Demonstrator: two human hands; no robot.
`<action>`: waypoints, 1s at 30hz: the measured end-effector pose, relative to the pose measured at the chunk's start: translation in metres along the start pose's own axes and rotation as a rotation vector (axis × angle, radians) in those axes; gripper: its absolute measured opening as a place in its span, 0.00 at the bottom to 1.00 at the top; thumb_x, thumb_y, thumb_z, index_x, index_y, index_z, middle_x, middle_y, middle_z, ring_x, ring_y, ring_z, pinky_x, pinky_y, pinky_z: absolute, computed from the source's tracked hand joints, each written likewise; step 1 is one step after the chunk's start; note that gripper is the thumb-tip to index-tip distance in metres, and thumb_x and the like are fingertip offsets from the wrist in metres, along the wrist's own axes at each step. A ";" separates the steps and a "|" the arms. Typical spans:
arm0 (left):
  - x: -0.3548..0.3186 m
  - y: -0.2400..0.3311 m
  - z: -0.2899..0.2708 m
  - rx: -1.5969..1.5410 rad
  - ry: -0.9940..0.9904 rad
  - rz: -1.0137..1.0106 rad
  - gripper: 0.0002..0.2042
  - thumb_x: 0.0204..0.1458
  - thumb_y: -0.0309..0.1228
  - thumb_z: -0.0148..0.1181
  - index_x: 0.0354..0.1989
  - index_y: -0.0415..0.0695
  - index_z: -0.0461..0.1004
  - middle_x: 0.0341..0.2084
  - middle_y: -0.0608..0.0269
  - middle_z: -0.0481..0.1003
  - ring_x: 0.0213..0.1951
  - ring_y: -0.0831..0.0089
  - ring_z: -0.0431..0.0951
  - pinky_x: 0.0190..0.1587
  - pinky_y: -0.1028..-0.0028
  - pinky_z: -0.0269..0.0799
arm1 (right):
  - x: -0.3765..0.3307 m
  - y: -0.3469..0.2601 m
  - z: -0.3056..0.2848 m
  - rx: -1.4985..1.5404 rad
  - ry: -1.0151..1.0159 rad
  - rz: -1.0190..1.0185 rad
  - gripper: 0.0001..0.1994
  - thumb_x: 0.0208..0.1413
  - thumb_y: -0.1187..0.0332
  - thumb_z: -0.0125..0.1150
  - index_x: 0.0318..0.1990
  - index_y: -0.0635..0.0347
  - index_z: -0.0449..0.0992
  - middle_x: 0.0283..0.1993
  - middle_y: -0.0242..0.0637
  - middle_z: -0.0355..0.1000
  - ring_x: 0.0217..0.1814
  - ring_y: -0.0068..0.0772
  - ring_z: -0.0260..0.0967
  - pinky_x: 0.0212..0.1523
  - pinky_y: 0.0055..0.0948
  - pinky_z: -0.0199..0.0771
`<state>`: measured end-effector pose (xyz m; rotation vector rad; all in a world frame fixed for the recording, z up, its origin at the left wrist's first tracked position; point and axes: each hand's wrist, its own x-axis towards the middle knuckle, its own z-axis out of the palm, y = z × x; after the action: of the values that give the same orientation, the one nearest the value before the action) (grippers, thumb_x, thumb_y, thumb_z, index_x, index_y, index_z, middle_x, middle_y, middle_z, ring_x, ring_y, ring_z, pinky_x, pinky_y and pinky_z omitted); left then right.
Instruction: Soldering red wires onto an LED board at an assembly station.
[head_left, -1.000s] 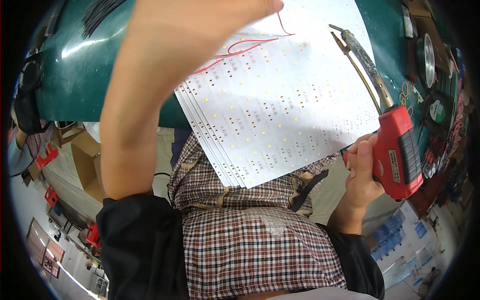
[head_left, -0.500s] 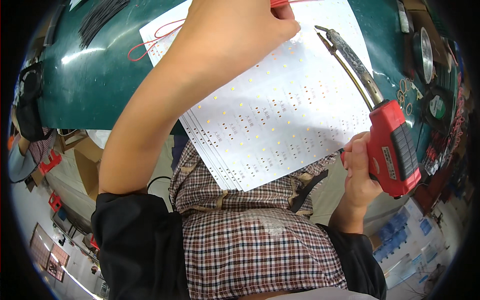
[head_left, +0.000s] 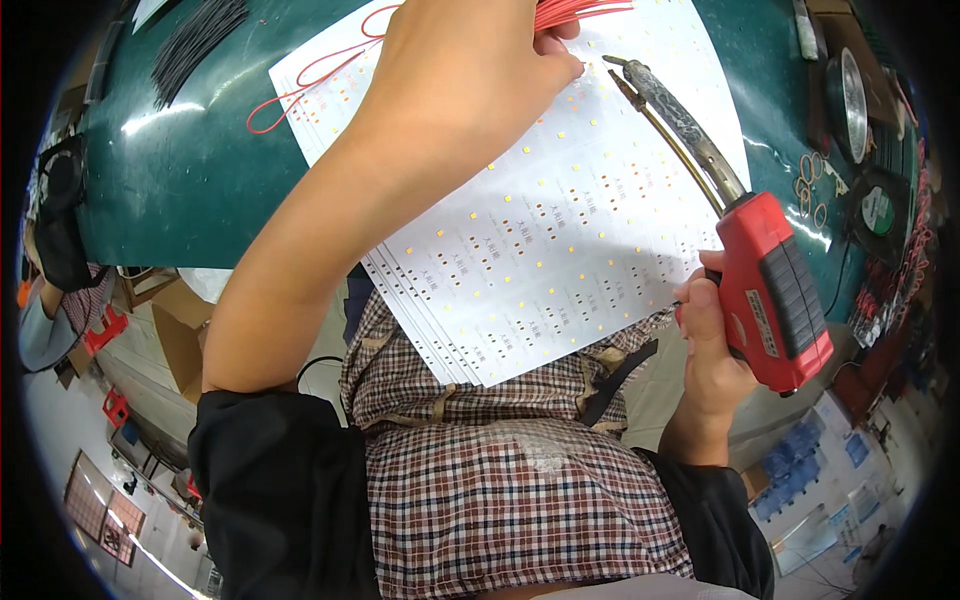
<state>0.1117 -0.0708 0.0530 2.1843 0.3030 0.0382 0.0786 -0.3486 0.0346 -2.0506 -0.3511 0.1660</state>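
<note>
Left hand [head_left: 470, 90] pinches red wires [head_left: 580, 12] at twelve o'clock, right hand [head_left: 712, 340] grips a soldering gun [head_left: 770, 290] whose hot tip could scorch the white LED panels [head_left: 540, 240]

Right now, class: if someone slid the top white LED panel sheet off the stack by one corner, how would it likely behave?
The white LED panel sheets look thin and wide, so one would probably flex rather than stay rigid. The stack overhangs the green table edge, so a push may tip it. The left hand resting on it likely keeps it from sliding.
</note>
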 end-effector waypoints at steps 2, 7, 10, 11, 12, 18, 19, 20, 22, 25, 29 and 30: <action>0.006 0.000 0.004 0.028 0.009 -0.047 0.09 0.49 0.25 0.66 0.34 0.33 0.75 0.28 0.44 0.79 0.34 0.52 0.82 0.39 0.62 0.75 | 0.000 0.000 0.000 -0.003 -0.009 0.000 0.11 0.59 0.79 0.65 0.48 0.70 0.75 0.32 0.40 0.74 0.22 0.19 0.64 0.23 0.19 0.64; 0.010 0.004 0.001 -0.006 -0.056 -0.142 0.09 0.49 0.24 0.65 0.34 0.33 0.74 0.27 0.45 0.78 0.34 0.53 0.82 0.39 0.63 0.75 | 0.000 0.005 0.002 -0.059 0.002 -0.064 0.11 0.59 0.79 0.65 0.48 0.70 0.75 0.32 0.40 0.75 0.23 0.20 0.66 0.23 0.20 0.66; 0.005 0.007 -0.008 -0.062 -0.069 -0.014 0.08 0.48 0.24 0.65 0.33 0.33 0.74 0.27 0.45 0.78 0.34 0.53 0.82 0.39 0.63 0.75 | 0.002 0.006 0.000 -0.070 -0.033 -0.067 0.10 0.60 0.79 0.65 0.48 0.70 0.75 0.33 0.39 0.75 0.24 0.20 0.67 0.23 0.19 0.66; 0.005 0.007 -0.009 -0.058 -0.076 -0.017 0.08 0.48 0.23 0.65 0.33 0.33 0.74 0.27 0.45 0.78 0.34 0.53 0.82 0.39 0.63 0.75 | 0.002 0.006 0.000 -0.071 -0.037 -0.070 0.10 0.60 0.80 0.64 0.47 0.70 0.75 0.32 0.39 0.75 0.24 0.20 0.67 0.24 0.19 0.66; 0.003 0.009 -0.007 -0.024 -0.062 -0.008 0.08 0.48 0.23 0.65 0.33 0.32 0.74 0.27 0.45 0.78 0.34 0.53 0.82 0.39 0.62 0.75 | 0.002 0.005 0.000 -0.068 -0.036 -0.061 0.09 0.60 0.80 0.64 0.47 0.70 0.75 0.32 0.39 0.75 0.24 0.20 0.67 0.24 0.19 0.66; 0.001 0.011 0.005 0.138 0.029 0.047 0.07 0.48 0.23 0.63 0.32 0.32 0.74 0.28 0.43 0.78 0.35 0.50 0.82 0.41 0.61 0.75 | 0.001 0.001 0.002 -0.065 -0.040 -0.037 0.09 0.60 0.81 0.64 0.47 0.70 0.75 0.30 0.38 0.73 0.24 0.21 0.67 0.24 0.19 0.66; 0.001 0.011 0.005 0.141 0.032 0.051 0.07 0.48 0.23 0.63 0.32 0.31 0.74 0.28 0.43 0.78 0.36 0.50 0.82 0.41 0.61 0.75 | 0.001 0.001 0.002 -0.071 -0.049 -0.051 0.09 0.60 0.81 0.64 0.47 0.70 0.75 0.30 0.38 0.73 0.24 0.21 0.67 0.24 0.19 0.66; 0.002 0.010 0.005 0.149 0.033 0.058 0.07 0.48 0.23 0.63 0.32 0.31 0.74 0.28 0.43 0.78 0.36 0.50 0.82 0.41 0.61 0.75 | 0.002 0.002 0.002 -0.080 -0.062 -0.072 0.10 0.59 0.81 0.64 0.47 0.70 0.75 0.30 0.38 0.73 0.24 0.21 0.67 0.24 0.19 0.66; 0.002 0.009 0.004 0.161 0.030 0.059 0.07 0.48 0.23 0.63 0.32 0.31 0.74 0.28 0.42 0.78 0.36 0.50 0.82 0.41 0.61 0.75 | 0.002 0.004 0.001 -0.094 -0.072 -0.096 0.10 0.59 0.81 0.64 0.47 0.69 0.75 0.30 0.38 0.73 0.24 0.21 0.67 0.23 0.20 0.66; 0.002 0.010 0.003 0.157 0.012 0.052 0.07 0.48 0.23 0.62 0.33 0.31 0.74 0.29 0.42 0.79 0.37 0.50 0.82 0.41 0.61 0.75 | 0.001 0.006 -0.001 -0.080 -0.045 -0.097 0.09 0.59 0.81 0.65 0.46 0.68 0.74 0.30 0.39 0.73 0.23 0.21 0.67 0.22 0.20 0.65; 0.003 0.012 0.002 0.136 0.003 0.054 0.07 0.49 0.23 0.62 0.33 0.31 0.74 0.29 0.42 0.78 0.37 0.50 0.82 0.42 0.62 0.75 | -0.001 0.008 -0.001 -0.007 0.012 -0.069 0.09 0.58 0.81 0.65 0.45 0.67 0.74 0.29 0.40 0.72 0.21 0.19 0.63 0.20 0.19 0.63; 0.006 0.013 0.001 0.125 -0.021 0.021 0.07 0.49 0.23 0.62 0.33 0.31 0.74 0.29 0.42 0.78 0.37 0.50 0.82 0.42 0.62 0.75 | -0.001 0.007 -0.001 0.009 0.024 -0.061 0.09 0.58 0.81 0.65 0.44 0.67 0.74 0.29 0.40 0.72 0.20 0.18 0.62 0.19 0.19 0.62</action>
<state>0.1207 -0.0777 0.0621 2.3105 0.2767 0.0084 0.0795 -0.3528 0.0283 -2.0289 -0.3961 0.1053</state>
